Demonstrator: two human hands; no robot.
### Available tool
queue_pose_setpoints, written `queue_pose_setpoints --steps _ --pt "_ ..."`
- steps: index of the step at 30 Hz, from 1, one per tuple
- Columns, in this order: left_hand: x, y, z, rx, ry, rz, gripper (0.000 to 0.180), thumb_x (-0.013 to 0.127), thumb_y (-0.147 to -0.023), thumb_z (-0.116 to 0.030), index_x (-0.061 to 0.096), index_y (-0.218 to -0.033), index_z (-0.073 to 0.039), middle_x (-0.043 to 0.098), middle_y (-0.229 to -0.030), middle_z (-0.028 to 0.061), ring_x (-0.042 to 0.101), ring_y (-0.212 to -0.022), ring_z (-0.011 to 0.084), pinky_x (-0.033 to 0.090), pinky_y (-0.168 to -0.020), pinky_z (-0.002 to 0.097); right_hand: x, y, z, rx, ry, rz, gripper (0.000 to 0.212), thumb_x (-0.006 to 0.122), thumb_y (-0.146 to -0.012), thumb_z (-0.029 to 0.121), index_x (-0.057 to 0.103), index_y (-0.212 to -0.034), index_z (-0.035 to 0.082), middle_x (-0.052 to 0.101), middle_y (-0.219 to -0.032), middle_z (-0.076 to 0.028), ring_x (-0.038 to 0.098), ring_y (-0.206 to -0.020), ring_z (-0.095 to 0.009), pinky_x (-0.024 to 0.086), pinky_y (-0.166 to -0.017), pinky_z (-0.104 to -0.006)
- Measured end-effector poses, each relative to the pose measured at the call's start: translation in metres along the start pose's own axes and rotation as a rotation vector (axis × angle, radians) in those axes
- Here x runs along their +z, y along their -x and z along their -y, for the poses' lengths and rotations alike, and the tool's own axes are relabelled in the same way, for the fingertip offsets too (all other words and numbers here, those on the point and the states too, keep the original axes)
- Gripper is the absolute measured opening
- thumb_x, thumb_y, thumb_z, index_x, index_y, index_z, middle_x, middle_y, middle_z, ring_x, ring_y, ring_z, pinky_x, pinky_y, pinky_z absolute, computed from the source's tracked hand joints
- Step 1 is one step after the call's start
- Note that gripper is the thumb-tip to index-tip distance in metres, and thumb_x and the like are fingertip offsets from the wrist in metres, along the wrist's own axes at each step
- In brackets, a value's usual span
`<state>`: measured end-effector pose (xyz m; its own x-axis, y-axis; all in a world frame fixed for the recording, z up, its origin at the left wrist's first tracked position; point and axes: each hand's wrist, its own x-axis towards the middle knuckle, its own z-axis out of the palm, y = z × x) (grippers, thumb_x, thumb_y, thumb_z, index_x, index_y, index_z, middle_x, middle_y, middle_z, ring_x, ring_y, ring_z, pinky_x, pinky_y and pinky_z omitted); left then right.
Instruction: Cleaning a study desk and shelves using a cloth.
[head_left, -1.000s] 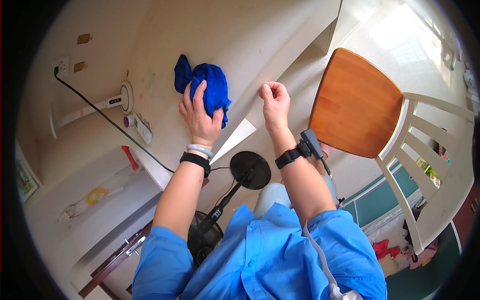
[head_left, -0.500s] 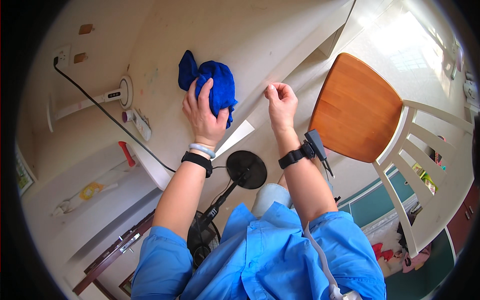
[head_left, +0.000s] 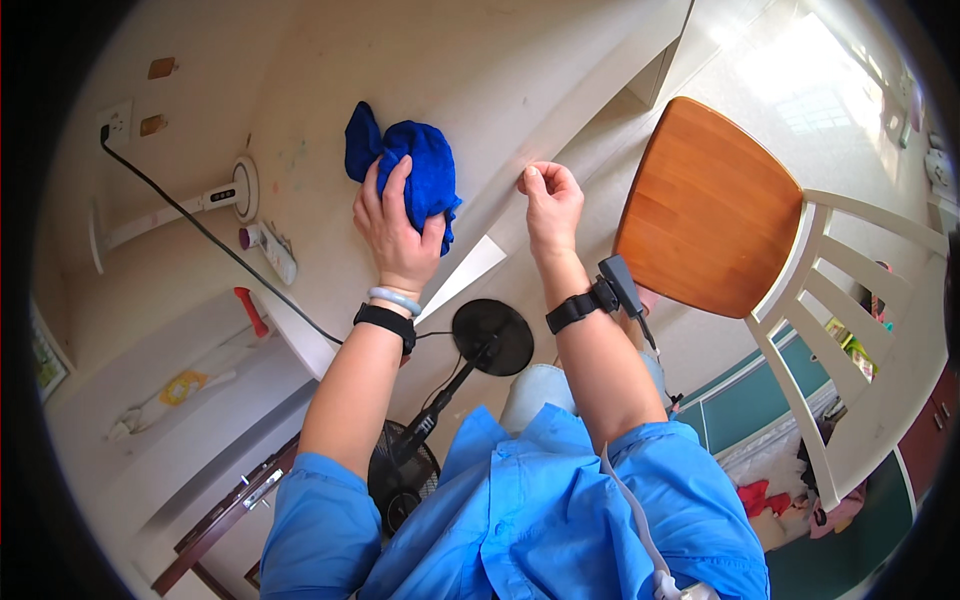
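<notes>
Since half a second ago the whole view has slid a touch, table (head_left: 480,90) and chair (head_left: 712,210) included, and both hands and the blue cloth (head_left: 427,165) now sit slightly further left in the picture. The cloth lies bunched on the pale tabletop, right under the fingers of the left hand (head_left: 398,235), most of it spilling out beyond the fingertips and past the thumb, one loose corner sticking out at the far left. That grip is a holding one: fingers bent over the bundle, thumb against its near side. Over to the right hand (head_left: 553,205), near the table's front edge and well apart from the cloth: fingers curled in, thumb laid against them, a narrow grip, and whether anything is pinched there cannot be told. Now the count: one cloth, one chair, one black fan (head_left: 492,337), one white lamp (head_left: 222,197), one bottle (head_left: 277,252), one wall socket (head_left: 117,122) with one black cord (head_left: 200,222) plugged in, two black wristbands (head_left: 385,321) (head_left: 572,312), one pale bangle (head_left: 396,299). Both forearms reach up from the blue sleeves, left palm down and leaning rightward, right leaning leftward, thumb uppermost.
</notes>
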<state>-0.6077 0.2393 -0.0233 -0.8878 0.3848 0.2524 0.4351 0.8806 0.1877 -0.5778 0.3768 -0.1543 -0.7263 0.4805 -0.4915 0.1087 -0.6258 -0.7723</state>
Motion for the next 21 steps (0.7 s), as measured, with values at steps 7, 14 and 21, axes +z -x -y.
queue_pose_setpoints --steps 7,14,21 --pt "-0.001 -0.001 0.0 0.011 0.014 -0.003 0.061 0.061 -0.079 -0.021 0.044 -0.137 -0.012 0.04 -0.138 0.0214 0.036 -0.126 0.0411 0.024 -0.107 0.0518 -0.004 0.017 0.013 0.057 -0.18 0.168 0.012 0.062 -0.091 0.006 0.059 -0.101 -0.001 0.065 -0.089 -0.005 0.061 -0.078 -0.01 0.05 -0.074 -0.0243" --pt "0.003 0.0 0.003 0.019 0.005 -0.027 0.065 0.064 -0.073 -0.024 0.047 -0.136 -0.015 0.041 -0.139 0.0198 0.039 -0.121 0.0408 0.027 -0.104 0.0524 -0.045 0.036 0.036 0.175 -0.418 0.183 0.021 0.041 -0.083 -0.009 0.052 -0.096 0.003 0.058 -0.085 -0.006 0.058 -0.076 -0.016 0.051 -0.073 -0.0305" --pt "-0.001 0.0 0.002 0.024 0.017 -0.007 0.062 0.061 -0.079 -0.022 0.044 -0.137 -0.012 0.039 -0.139 0.0215 0.036 -0.125 0.041 0.024 -0.107 0.0512 -0.073 0.043 0.053 0.217 -0.601 0.187 0.02 0.04 -0.08 -0.008 0.051 -0.092 0.004 0.054 -0.082 -0.009 0.052 -0.072 -0.02 0.047 -0.071 -0.0347"
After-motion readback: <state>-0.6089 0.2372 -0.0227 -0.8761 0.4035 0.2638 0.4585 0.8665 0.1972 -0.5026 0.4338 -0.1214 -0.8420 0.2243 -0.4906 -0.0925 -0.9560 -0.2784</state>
